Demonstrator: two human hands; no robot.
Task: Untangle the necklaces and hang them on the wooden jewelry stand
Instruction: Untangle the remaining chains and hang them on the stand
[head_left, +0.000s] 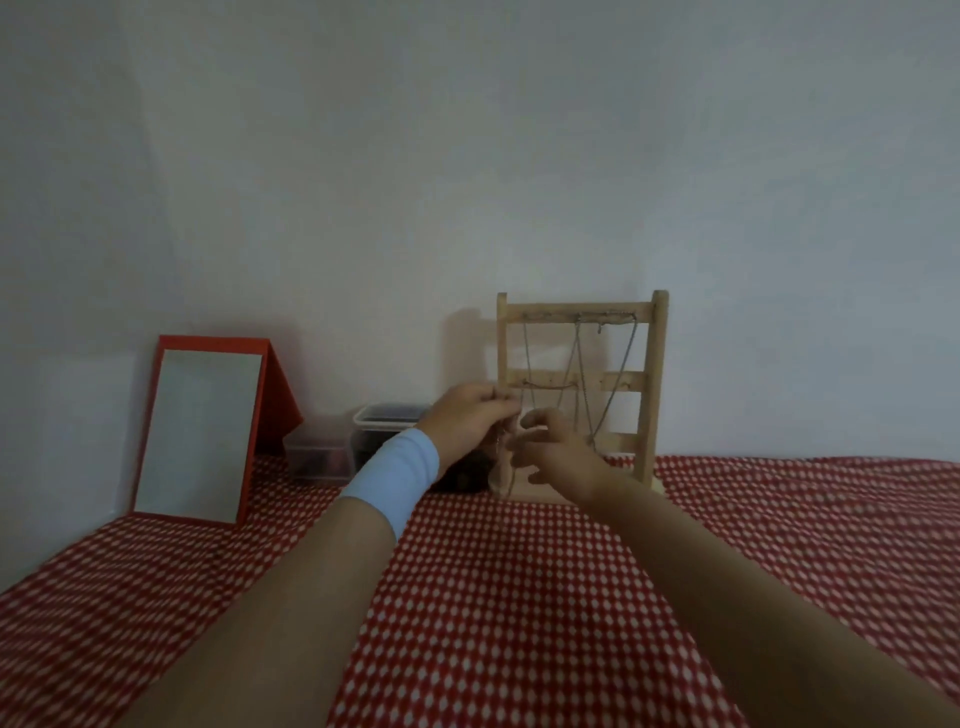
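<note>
Two hands meet in front of the wooden stand (657, 389), which is upright on the red checked tabletop (519, 597) by the wall. The left hand (467, 415) has its grip pinched on a thin necklace (511, 470) dangling by the stand's left post. The right hand (556, 452) curls its fingers just beside that necklace; whether its grip holds it I cannot tell. Several chains (621, 364) hang from the top rail.
</note>
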